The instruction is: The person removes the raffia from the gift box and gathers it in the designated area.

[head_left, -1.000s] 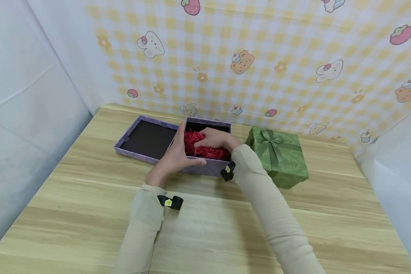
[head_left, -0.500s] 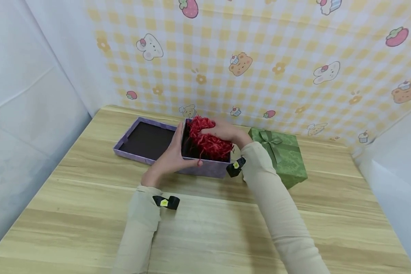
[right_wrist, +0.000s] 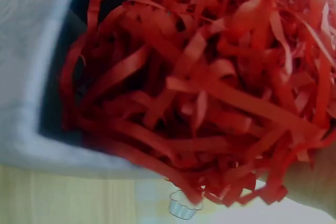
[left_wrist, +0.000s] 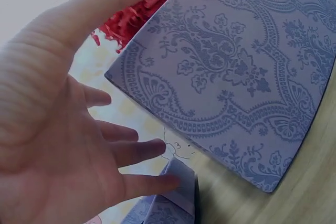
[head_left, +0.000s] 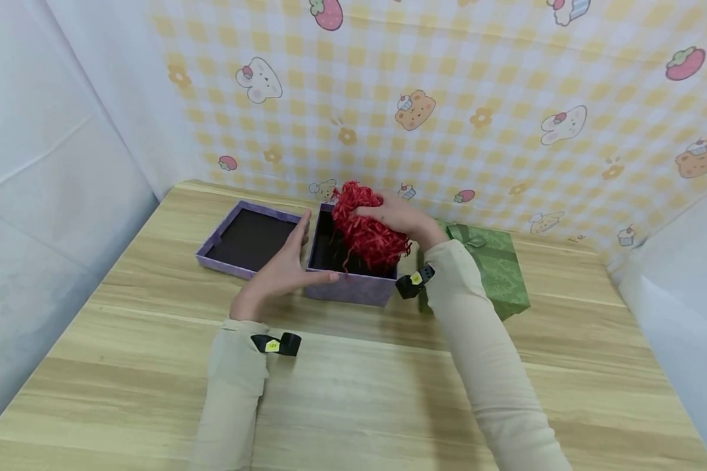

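My right hand [head_left: 402, 214] grips a bundle of red shredded paper [head_left: 368, 232] above the right part of an uncovered purple box [head_left: 353, 289]. In the right wrist view the red shreds [right_wrist: 210, 77] fill most of the picture and overlap the box rim [right_wrist: 79, 162]. My left hand [head_left: 279, 268] stands with spread fingers at the box's left side, thumb near its front edge. In the left wrist view that hand [left_wrist: 68, 129] holds nothing, beside the patterned box wall [left_wrist: 220, 72]. The box's inside shows black at its left.
A purple lid [head_left: 226, 267] lies inside up to the left of the box, its black inside showing. At the right sits a green gift box [head_left: 503, 268] with a bow, partly behind my right forearm. A checked curtain [head_left: 377, 85] hangs along the table's back edge.
My right hand has lifted the red shreds from inside the box, up and slightly right. My left hand has moved a little left, off the box's side.
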A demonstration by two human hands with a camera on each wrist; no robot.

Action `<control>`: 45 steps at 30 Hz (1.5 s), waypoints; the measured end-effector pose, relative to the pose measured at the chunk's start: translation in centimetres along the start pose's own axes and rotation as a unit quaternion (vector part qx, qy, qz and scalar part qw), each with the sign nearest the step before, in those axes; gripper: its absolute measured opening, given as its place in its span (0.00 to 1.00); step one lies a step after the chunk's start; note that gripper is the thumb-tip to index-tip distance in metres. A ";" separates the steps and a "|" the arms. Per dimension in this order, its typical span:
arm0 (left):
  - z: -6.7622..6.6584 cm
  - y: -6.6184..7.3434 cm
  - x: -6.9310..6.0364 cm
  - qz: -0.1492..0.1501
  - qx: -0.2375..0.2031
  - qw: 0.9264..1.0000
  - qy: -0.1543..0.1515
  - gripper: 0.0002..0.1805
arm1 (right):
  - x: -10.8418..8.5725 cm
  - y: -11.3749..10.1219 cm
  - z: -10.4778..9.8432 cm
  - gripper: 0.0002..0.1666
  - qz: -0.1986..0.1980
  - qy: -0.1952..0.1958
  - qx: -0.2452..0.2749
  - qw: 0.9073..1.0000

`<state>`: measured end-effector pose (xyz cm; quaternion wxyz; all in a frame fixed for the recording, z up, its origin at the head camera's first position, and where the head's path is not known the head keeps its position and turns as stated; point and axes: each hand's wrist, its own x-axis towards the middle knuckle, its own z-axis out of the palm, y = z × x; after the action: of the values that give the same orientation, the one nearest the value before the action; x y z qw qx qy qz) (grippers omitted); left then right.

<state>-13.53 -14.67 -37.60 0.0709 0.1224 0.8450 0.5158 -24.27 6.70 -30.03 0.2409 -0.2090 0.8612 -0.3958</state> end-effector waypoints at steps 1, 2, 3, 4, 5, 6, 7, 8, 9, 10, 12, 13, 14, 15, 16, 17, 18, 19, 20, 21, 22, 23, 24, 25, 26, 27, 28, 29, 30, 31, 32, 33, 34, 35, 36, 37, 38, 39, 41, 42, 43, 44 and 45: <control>0.0 0.0 0.0 -0.006 0.005 1.000 -0.003 0.64 | -0.1 -0.1 -0.2 0.35 -0.007 0.001 0.005 1.000; 0.0 0.0 0.1 -0.010 0.011 1.000 -0.006 0.64 | -0.2 -0.2 -0.4 0.33 -0.019 0.002 0.011 1.000; 0.0 0.0 0.1 -0.013 0.016 1.000 -0.008 0.64 | -0.3 -0.3 -0.6 0.32 -0.030 0.005 0.013 0.999; 0.0 0.0 0.2 -0.015 0.020 1.000 -0.011 0.64 | -0.4 -0.3 -0.7 0.31 -0.042 0.006 0.017 0.999; 0.0 0.0 0.2 -0.016 0.022 1.000 -0.014 0.63 | -0.5 -0.4 -0.9 0.30 -0.052 0.004 0.022 0.998; 0.0 -0.1 0.2 -0.016 0.023 0.999 -0.016 0.63 | -0.7 -0.5 -1.0 0.29 -0.059 0.004 0.027 0.998; -0.1 -0.1 0.2 -0.019 0.022 0.999 -0.017 0.63 | -0.8 -0.6 -1.2 0.27 -0.063 0.005 0.028 0.998; -0.1 -0.1 0.2 -0.020 0.019 0.999 -0.017 0.63 | -0.9 -0.7 -1.3 0.25 -0.063 0.006 0.034 0.997; -0.2 -0.1 0.1 -0.022 0.014 0.999 -0.017 0.63 | -1.0 -0.8 -1.4 0.24 -0.060 0.007 0.038 0.997; -0.3 -0.1 0.1 -0.026 0.011 0.999 -0.018 0.63 | -1.2 -0.9 -1.5 0.22 -0.055 0.010 0.043 0.998; -0.5 -0.2 -0.1 -0.030 0.005 0.999 -0.015 0.61 | -1.5 -1.2 -1.7 0.19 -0.047 0.018 0.045 0.998; -0.6 -0.3 -0.2 -0.033 -0.001 0.999 -0.014 0.60 | -1.6 -1.3 -1.7 0.18 -0.046 0.021 0.046 0.998; -0.7 -0.3 -0.2 -0.035 -0.008 0.999 -0.012 0.58 | -1.8 -1.4 -1.8 0.16 -0.047 0.022 0.050 0.997; -0.8 -0.4 -0.3 -0.035 -0.016 0.999 -0.010 0.57 | -1.9 -1.5 -1.8 0.16 -0.049 0.024 0.048 0.997; -0.9 -0.5 -0.4 -0.032 -0.025 0.999 -0.007 0.54 | -2.1 -1.6 -1.9 0.15 -0.051 0.022 0.047 0.997; -1.0 -0.5 -0.5 -0.028 -0.037 0.999 -0.005 0.51 | -2.2 -1.7 -1.9 0.15 -0.055 0.019 0.048 0.997; -1.1 -0.5 -0.5 -0.023 -0.049 0.999 -0.002 0.48 | -2.4 -1.8 -1.9 0.15 -0.057 0.016 0.051 0.997; -1.2 -0.5 -0.6 -0.018 -0.061 0.998 0.002 0.45 | -2.5 -1.8 -1.9 0.14 -0.061 0.011 0.056 0.996; -1.2 -0.4 -0.6 -0.011 -0.069 0.998 0.007 0.43 | -2.7 -1.9 -2.0 0.14 -0.065 0.006 0.060 0.996; -1.3 -0.4 -0.6 -0.005 -0.072 0.997 0.014 0.40 | -2.9 -2.0 -2.0 0.14 -0.071 0.002 0.062 0.996; -1.3 -0.3 -0.6 -0.001 -0.073 0.997 0.020 0.38 | -3.1 -2.0 -2.0 0.13 -0.076 -0.002 0.065 0.995; -1.3 -0.1 -0.6 0.002 -0.072 0.997 0.027 0.36 | -3.3 -2.0 -2.0 0.13 -0.082 -0.005 0.068 0.994; -1.4 0.0 -0.6 0.003 -0.071 0.997 0.034 0.35 | -3.5 -2.1 -2.0 0.12 -0.088 -0.008 0.067 0.994; -1.4 0.1 -0.6 0.004 -0.069 0.997 0.041 0.34 | -3.7 -2.1 -2.0 0.11 -0.094 -0.011 0.067 0.993; -1.4 0.2 -0.6 0.004 -0.067 0.997 0.046 0.34 | -3.9 -2.2 -1.9 0.11 -0.099 -0.013 0.065 0.993; -1.4 0.3 -0.7 0.003 -0.066 0.997 0.049 0.33 | -4.1 -2.2 -1.9 0.10 -0.103 -0.014 0.060 0.993; -1.4 0.4 -0.7 0.003 -0.068 0.996 0.051 0.33 | -4.3 -2.3 -1.8 0.09 -0.105 -0.015 0.055 0.993; -1.4 0.5 -0.7 0.003 -0.072 0.996 0.051 0.33 | -4.5 -2.4 -1.7 0.09 -0.106 -0.018 0.052 0.993; -1.4 0.6 -0.8 0.004 -0.078 0.996 0.052 0.33 | -4.7 -2.6 -1.6 0.11 -0.107 -0.018 0.043 0.993; -1.4 0.7 -0.8 0.004 -0.087 0.995 0.052 0.33 | -4.9 -2.7 -1.5 0.12 -0.108 -0.022 0.045 0.993; -1.5 0.8 -0.8 0.004 -0.097 0.994 0.052 0.33 | -5.1 -2.9 -1.4 0.12 -0.112 -0.024 0.038 0.993; -1.5 1.0 -0.8 0.005 -0.105 0.993 0.053 0.33 | -5.3 -3.0 -1.3 0.14 -0.114 -0.024 0.027 0.993; -1.5 1.1 -0.9 0.006 -0.113 0.992 0.055 0.33 | -5.5 -3.2 -1.2 0.16 -0.116 -0.026 0.020 0.993; -1.6 1.3 -1.0 0.006 -0.120 0.991 0.057 0.33 | -5.7 -3.2 -1.1 0.18 -0.119 -0.030 0.017 0.992; -1.7 1.6 -1.0 0.009 -0.127 0.990 0.060 0.33 | -5.8 -3.3 -1.0 0.19 -0.123 -0.033 0.014 0.992; -1.8 1.7 -1.1 0.010 -0.131 0.989 0.061 0.33 | -5.9 -3.3 -0.9 0.18 -0.126 -0.038 0.018 0.991; -1.9 1.9 -1.2 0.013 -0.130 0.989 0.063 0.32 | -6.1 -3.4 -0.8 0.19 -0.126 -0.038 0.015 0.991; -2.0 2.1 -1.2 0.017 -0.128 0.989 0.066 0.32 | -6.2 -3.3 -0.6 0.21 -0.128 -0.040 0.013 0.991; -2.1 2.2 -1.3 0.025 -0.126 0.989 0.070 0.31 | -6.3 -3.2 -0.3 0.21 -0.138 -0.049 0.022 0.989; -2.2 2.3 -1.4 0.028 -0.124 0.989 0.074 0.31 | -6.5 -3.2 -0.1 0.21 -0.143 -0.052 0.023 0.988; -2.2 2.3 -1.4 0.030 -0.122 0.989 0.078 0.31 | -6.6 -3.1 0.1 0.21 -0.149 -0.055 0.022 0.987; -2.3 2.2 -1.5 0.032 -0.119 0.989 0.082 0.31 | -6.8 -3.1 0.4 0.21 -0.153 -0.059 0.017 0.986; -2.3 2.2 -1.5 0.034 -0.117 0.989 0.087 0.31 | -6.9 -3.1 0.7 0.21 -0.158 -0.065 0.014 0.985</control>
<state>-12.33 -16.11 -34.60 -0.0062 0.0966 0.7768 0.6222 -17.83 8.30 -26.27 0.2335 -0.3640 0.7944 -0.4265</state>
